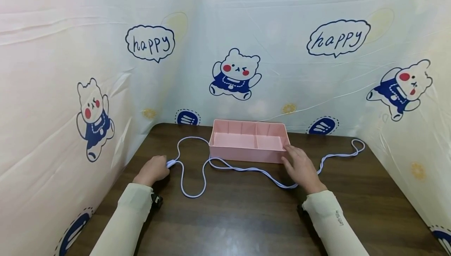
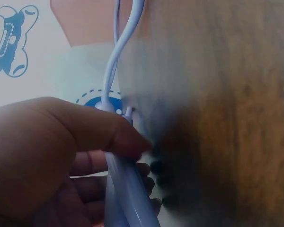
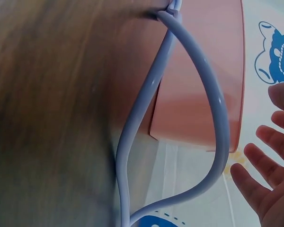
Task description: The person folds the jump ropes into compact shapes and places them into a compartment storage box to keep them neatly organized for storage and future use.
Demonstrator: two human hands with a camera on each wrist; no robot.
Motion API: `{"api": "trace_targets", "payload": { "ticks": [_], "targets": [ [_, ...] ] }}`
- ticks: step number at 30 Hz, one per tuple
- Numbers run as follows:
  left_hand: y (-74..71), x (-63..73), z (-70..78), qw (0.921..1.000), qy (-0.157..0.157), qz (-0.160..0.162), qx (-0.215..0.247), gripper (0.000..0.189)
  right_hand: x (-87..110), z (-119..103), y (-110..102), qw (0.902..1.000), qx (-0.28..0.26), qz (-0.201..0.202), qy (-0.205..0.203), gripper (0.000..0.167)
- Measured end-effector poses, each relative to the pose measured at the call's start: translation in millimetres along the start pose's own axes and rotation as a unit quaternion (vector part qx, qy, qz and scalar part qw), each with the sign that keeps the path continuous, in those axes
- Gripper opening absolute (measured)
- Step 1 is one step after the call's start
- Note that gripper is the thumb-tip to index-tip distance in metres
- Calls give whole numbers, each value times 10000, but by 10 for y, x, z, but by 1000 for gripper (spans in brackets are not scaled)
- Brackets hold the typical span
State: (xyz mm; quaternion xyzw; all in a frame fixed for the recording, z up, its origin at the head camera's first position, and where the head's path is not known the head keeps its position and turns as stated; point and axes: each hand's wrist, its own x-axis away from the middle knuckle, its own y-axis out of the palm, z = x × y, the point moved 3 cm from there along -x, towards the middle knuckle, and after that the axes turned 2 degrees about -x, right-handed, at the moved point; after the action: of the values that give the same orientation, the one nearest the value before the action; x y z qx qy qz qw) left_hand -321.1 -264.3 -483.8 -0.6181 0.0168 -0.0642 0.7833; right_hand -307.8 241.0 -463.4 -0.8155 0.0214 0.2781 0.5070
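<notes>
A long lavender cable (image 1: 193, 196) lies in loops on the table, passing in front of a pink box (image 1: 243, 154). Its thicker end piece (image 2: 128, 189) is pinched between the thumb and fingers of my left hand (image 1: 153, 170), left of the box. In the left wrist view, two thin strands leave that piece. My right hand (image 1: 301, 168) is at the box's front right corner, fingers spread and holding nothing; whether they touch the box I cannot tell. The doubled cable (image 3: 213, 104) passes below this hand in the head view and loops large in the right wrist view.
The pink box has two compartments, split by a divider (image 1: 256, 136), and stands near the back edge of the dark wooden table (image 1: 229, 220). A printed curtain (image 1: 282, 83) closes off the back and both sides. The cable's far loop (image 1: 357, 146) lies at the back right.
</notes>
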Motion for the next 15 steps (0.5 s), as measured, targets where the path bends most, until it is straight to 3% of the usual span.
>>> {"api": "trace_targets", "payload": {
  "ticks": [7, 15],
  "targets": [
    [-13, 37, 11, 9999, -46, 50, 95, 23, 3, -29, -29, 10000, -9, -43, 33, 49],
    [-145, 46, 167, 9983, 349, 402, 248, 19, -69, -108, -53, 9997, -44, 100, -225, 48]
  ]
}}
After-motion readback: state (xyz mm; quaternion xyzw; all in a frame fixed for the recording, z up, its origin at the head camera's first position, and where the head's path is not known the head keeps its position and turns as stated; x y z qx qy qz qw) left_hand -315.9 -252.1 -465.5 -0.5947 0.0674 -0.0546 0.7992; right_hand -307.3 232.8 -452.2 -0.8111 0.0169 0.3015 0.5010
